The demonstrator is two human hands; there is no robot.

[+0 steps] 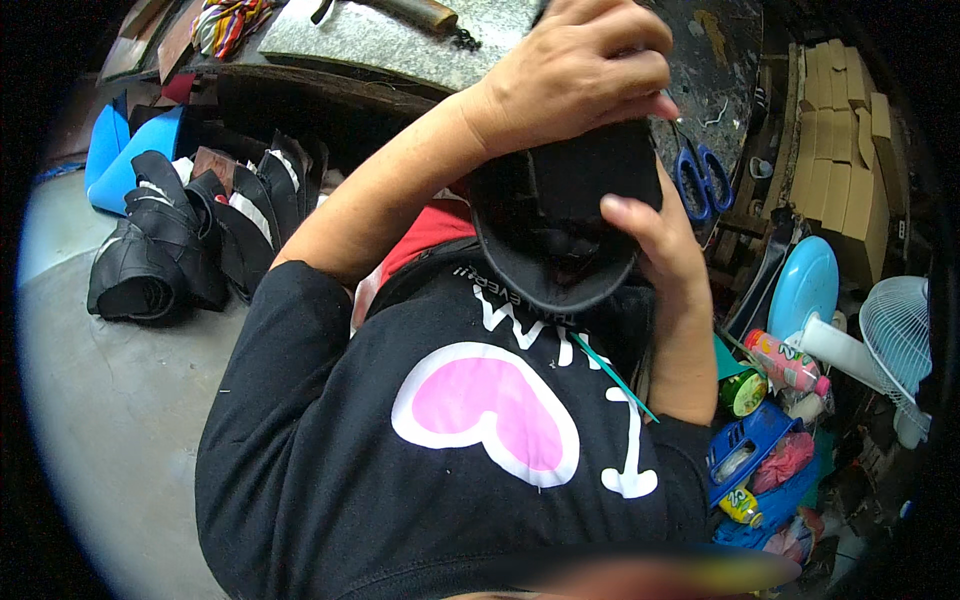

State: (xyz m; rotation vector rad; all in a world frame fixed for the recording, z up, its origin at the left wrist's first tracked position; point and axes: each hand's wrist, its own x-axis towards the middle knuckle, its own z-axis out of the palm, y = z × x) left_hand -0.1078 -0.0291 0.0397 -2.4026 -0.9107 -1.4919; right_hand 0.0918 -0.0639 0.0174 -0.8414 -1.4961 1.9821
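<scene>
One black shoe upper (590,180) raised in front of a black T-shirt (450,510), curved rim toward the chest. Right hand (665,230) clamped on its side, thumb pressed flat against the front, other fingers hidden behind. Left hand (580,75) at the upper end, fingers curled in toward the palm; impossible to tell what, if anything, between the fingertips. A thin green strip (612,375) across the shirt front. Just right of the shoe upper, blue-handled scissors (703,180). Beyond the left forearm, a speckled stone slab (350,45) with a wooden-handled tool (415,12) on top, and a striped cloth (228,25) to its left. Lower left, a heap of black shoe uppers (165,255) beside a bright blue folded sheet (140,160). Far right, cardboard boxes (835,140), a fan (890,335), a pink bottle (785,362) and a blue plastic basket (765,425).
</scene>
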